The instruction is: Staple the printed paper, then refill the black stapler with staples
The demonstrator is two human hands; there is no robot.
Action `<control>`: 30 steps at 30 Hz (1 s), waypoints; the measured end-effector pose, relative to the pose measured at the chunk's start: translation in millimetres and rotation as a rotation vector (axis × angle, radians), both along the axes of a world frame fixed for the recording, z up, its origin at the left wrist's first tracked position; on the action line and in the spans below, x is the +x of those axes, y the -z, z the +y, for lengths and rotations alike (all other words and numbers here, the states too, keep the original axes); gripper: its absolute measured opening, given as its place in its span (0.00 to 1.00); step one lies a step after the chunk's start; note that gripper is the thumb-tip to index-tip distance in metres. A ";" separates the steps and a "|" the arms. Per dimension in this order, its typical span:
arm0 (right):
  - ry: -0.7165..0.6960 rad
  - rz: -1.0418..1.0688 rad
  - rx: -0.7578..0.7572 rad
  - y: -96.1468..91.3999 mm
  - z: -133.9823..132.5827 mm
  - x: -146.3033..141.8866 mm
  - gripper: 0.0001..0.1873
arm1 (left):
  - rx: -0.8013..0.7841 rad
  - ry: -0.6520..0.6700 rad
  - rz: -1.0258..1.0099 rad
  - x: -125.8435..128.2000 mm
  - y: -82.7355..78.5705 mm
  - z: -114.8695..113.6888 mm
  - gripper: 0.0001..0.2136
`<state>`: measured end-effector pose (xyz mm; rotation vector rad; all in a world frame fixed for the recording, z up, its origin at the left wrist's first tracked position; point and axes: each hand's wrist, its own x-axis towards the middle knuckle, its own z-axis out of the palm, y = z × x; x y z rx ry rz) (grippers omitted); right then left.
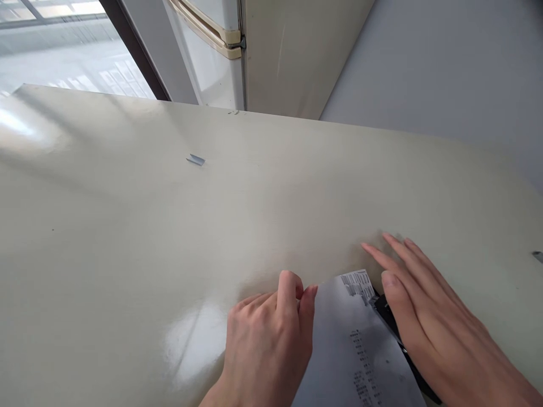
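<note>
Printed paper sheets (335,345), white with a barcode at the upper corner and lines of small print, lie at the bottom of the head view. My left hand (269,339) is closed at the paper's upper left corner, pinching it between thumb and bent index finger. Along the sheet's right edge runs a black stapler (384,311), its front end meeting the paper near the barcode. My right hand (436,322) lies over the stapler with straight fingers, pointing away and slightly spread. Its palm covers much of the stapler, so contact there is hidden.
A short strip of staples (195,160) rests farther back on the pale glossy table (139,215). A small dark object (538,256) shows at the right edge. Behind the table stand a refrigerator (292,51), a wall (445,62) and a window (63,51).
</note>
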<state>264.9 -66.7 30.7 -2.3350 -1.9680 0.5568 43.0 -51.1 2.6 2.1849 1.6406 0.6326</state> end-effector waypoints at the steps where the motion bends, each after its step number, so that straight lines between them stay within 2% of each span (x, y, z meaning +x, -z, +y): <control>1: -0.018 -0.020 0.022 1.9 0.7 -0.2 0.28 | 0.006 0.001 -0.004 0.1 0.1 0.6 0.10; 6: -0.087 -0.089 0.094 10.9 5.2 -2.3 0.29 | 0.035 0.011 -0.021 0.0 -0.5 0.9 0.11; 12: -0.129 -0.073 0.049 8.5 15.6 -9.8 0.32 | 0.061 0.013 -0.006 -0.7 3.1 0.2 0.11; 15: -0.096 -0.024 0.012 4.3 16.7 -10.9 0.32 | 0.087 0.002 0.024 -0.7 7.4 -0.5 0.11; 21: 0.031 0.183 0.107 -0.7 3.9 -2.0 0.28 | 0.013 0.015 0.048 -2.1 9.6 -1.8 0.11; 25: 0.017 0.285 0.190 -3.3 -8.0 5.9 0.27 | -0.034 0.019 0.069 -5.8 8.1 0.4 0.11; 30: -0.055 0.242 0.215 -3.3 -25.6 16.9 0.25 | 0.001 -0.005 0.104 -21.9 5.9 12.2 0.13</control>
